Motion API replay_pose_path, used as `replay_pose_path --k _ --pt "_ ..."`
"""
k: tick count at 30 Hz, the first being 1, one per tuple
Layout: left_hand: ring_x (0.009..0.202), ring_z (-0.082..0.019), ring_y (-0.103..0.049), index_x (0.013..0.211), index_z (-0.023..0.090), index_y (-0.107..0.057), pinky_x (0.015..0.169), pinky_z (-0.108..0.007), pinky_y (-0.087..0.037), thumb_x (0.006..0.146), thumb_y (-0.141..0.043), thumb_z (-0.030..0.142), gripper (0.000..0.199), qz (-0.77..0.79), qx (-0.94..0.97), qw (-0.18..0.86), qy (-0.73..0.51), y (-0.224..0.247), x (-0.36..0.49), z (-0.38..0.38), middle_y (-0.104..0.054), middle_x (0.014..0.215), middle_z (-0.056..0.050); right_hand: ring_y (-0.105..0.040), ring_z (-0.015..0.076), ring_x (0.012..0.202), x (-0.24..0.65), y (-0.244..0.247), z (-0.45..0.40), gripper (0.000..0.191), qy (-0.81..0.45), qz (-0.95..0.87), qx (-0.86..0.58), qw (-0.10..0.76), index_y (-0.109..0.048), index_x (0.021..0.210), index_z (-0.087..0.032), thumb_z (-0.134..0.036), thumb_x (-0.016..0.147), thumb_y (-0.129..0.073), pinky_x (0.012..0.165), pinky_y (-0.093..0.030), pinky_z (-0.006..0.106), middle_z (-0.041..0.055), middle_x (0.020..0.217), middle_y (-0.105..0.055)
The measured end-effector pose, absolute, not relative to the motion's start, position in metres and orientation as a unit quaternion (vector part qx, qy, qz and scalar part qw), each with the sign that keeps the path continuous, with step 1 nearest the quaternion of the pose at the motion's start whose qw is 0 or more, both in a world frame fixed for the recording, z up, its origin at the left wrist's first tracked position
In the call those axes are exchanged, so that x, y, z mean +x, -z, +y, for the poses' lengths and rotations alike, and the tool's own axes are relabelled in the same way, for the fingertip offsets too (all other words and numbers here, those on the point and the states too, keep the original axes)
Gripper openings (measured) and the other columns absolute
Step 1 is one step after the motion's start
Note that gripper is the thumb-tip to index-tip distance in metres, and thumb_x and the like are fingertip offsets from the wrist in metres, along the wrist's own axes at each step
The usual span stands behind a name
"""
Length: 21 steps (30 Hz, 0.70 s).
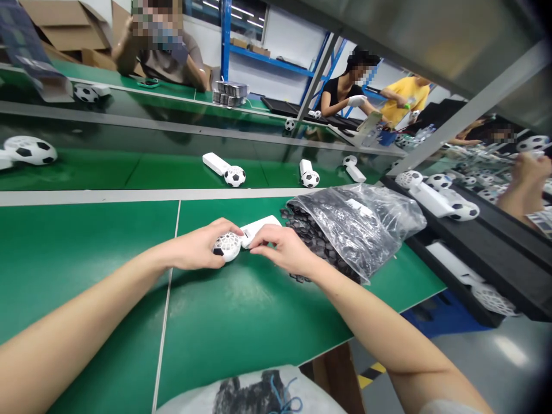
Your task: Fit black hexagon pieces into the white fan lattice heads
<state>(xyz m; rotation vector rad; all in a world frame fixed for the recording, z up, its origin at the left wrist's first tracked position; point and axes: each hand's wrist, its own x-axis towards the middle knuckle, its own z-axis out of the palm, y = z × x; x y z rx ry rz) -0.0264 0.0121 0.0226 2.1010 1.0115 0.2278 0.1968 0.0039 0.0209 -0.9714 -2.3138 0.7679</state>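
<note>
My right hand (282, 248) has the clear plastic bag (357, 230) of black pieces hard against it, and the pale rail (129, 198) lies ahead; my left hand (199, 244) has open room over the green bench top (245, 328), toward me

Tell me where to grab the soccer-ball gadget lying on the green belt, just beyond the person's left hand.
Grab the white handle, coming from above at the end farthest from the ball. It is a long, smooth bar lying flat on the green belt, so your fingers can probably wrap it easily. The round soccer ball head looks likelier to roll.
</note>
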Motion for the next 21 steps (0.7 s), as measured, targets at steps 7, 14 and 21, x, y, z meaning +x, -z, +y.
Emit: replay_pose_path --k 7,14,21 --pt "0.099 -0.023 -0.05 0.108 0.022 -0.05 0.085 -0.035 -0.042 0.065 -0.062 0.041 0.048 0.455 0.81 0.34 -0.147 -0.011 -0.012 0.005 -0.047 0.106 -0.005 -0.057 0.0126 0.076 0.182 -0.005 0.014 0.004 -0.312 -0.862 -0.306 0.256 -0.064 0.075 -0.018 -0.017 0.078 -0.061 0.075 -0.043 0.025 -0.0002 0.076 -0.065" --pt "0.091 -0.022 -0.051 0.096 0.02 -0.052 0.08 -0.035 -0.043 0.069 -0.056 0.031 0.03 0.472 0.8 0.316 -0.191 -0.008 -0.005 -0.002 -0.047 0.097 -0.004 -0.054 0.0118 0.069 0.177 -0.007 0.021 0.008 -0.322 -0.864 -0.317 0.224 -0.061 0.069 -0.017 -0.018 0.073 -0.066 0.067 -0.041 0.023 -0.0017 0.07 -0.061" --pt "0.09 -0.023 -0.049 0.09 0.019 -0.052 0.079 -0.037 -0.042 0.067 -0.056 0.025 0.025 0.468 0.808 0.295 -0.205 -0.006 -0.004 -0.001 -0.047 0.093 -0.004 -0.05 0.0091 0.061 0.174 -0.005 0.026 0.013 -0.358 -0.845 -0.34 0.206 -0.057 0.064 -0.016 -0.016 0.069 -0.07 0.059 -0.036 0.02 -0.004 0.066 -0.056"
